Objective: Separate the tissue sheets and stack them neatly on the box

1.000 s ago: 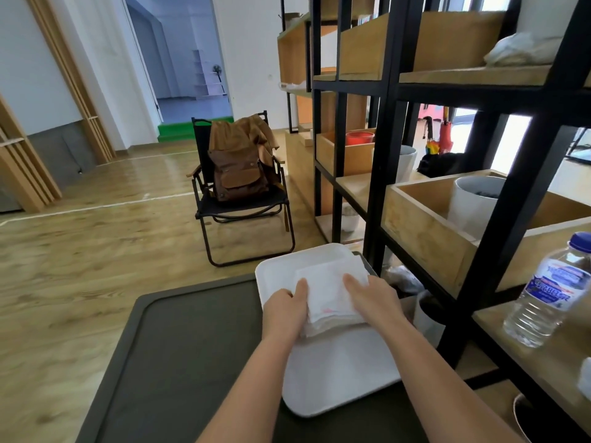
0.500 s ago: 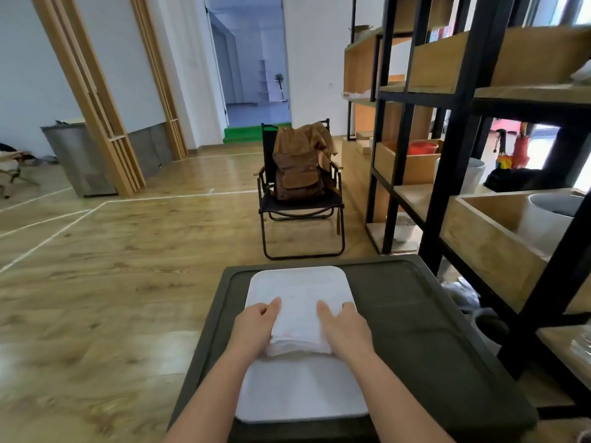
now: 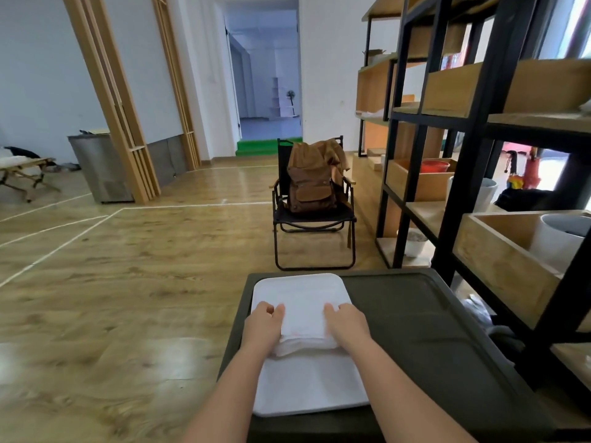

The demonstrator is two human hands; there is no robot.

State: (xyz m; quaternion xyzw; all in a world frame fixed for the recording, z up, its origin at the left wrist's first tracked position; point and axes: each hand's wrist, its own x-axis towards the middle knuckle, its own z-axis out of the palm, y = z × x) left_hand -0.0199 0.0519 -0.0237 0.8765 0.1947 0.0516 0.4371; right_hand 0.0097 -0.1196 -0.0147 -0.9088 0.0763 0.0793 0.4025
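A stack of white tissue sheets [image 3: 303, 327] lies on a white rectangular tray [image 3: 307, 388], which rests on the dark lid of a box [image 3: 415, 340]. My left hand [image 3: 263, 326] presses against the stack's left side, fingers curled at its edge. On the stack's right side my right hand [image 3: 347, 324] lies flat, fingers forward. Both hands flank and hold the pile between them. The stack's near edge shows several loose layers.
A black metal and wood shelf unit [image 3: 479, 155] stands close on the right, holding wooden crates and white pots. Ahead stands a black folding chair [image 3: 315, 225] with a brown backpack [image 3: 315, 183]. Wooden floor [image 3: 112, 282] spreads to the left.
The view has swung left and lifted, so the shelf and bottle slid out to the right. Both hands stay on the sides of the tissue stack, which looks squared up between them.
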